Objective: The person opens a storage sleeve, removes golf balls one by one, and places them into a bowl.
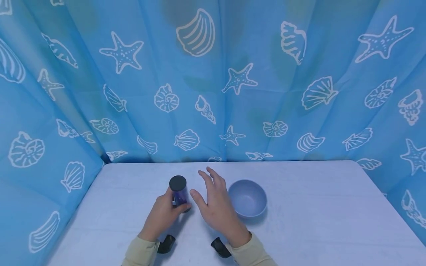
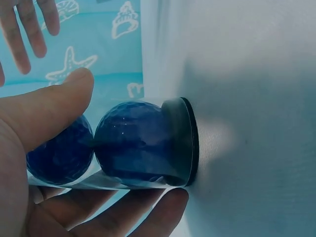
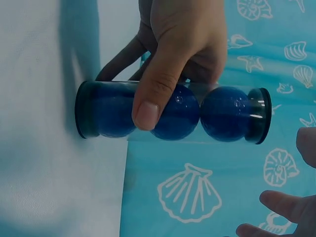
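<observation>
A clear tube of blue balls (image 3: 224,116) has a dark cap (image 1: 178,183) at each end, and three balls line up inside it. My left hand (image 1: 162,215) grips the tube from the left side, its thumb (image 3: 158,91) laid across the front and its fingers wrapped behind. The tube stands roughly upright, its lower cap (image 2: 190,143) close to the white cloth. To the right of the tube, my right hand (image 1: 216,208) hangs with fingers spread and holds nothing. In the left wrist view, fingertips of the right hand (image 2: 32,27) show at the upper left.
A blue-purple bowl (image 1: 247,199) stands just right of my right hand. White cloth covers the table (image 1: 316,207). Behind it and along both sides hangs a blue curtain (image 1: 206,70) printed with shells and starfish. Black wrist devices (image 1: 166,244) sit below both hands.
</observation>
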`<control>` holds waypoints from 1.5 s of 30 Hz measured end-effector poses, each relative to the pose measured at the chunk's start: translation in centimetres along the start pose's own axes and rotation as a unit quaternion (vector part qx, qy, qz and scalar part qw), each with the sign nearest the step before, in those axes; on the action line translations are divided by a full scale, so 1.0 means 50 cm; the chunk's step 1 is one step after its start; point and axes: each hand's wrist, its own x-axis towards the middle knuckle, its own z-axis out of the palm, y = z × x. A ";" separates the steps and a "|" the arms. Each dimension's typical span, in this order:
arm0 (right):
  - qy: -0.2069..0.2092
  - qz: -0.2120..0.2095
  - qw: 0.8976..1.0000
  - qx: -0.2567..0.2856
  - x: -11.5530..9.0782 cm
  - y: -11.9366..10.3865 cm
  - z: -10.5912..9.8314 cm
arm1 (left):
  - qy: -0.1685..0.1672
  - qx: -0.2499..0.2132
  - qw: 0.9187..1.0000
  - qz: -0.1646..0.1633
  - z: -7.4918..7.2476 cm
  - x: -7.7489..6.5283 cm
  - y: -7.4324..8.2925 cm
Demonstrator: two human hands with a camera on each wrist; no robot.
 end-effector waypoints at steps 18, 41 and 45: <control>0.026 -0.013 0.999 0.024 -0.006 -0.010 -0.011 | 0.035 0.041 0.997 0.055 -0.001 -0.012 0.020; 0.032 0.001 0.999 0.041 -0.011 -0.027 -0.031 | 0.059 0.125 0.989 0.059 -0.010 -0.033 0.056; 0.026 0.002 0.999 0.047 -0.010 -0.027 -0.031 | 0.057 0.136 0.988 0.052 -0.011 -0.035 0.061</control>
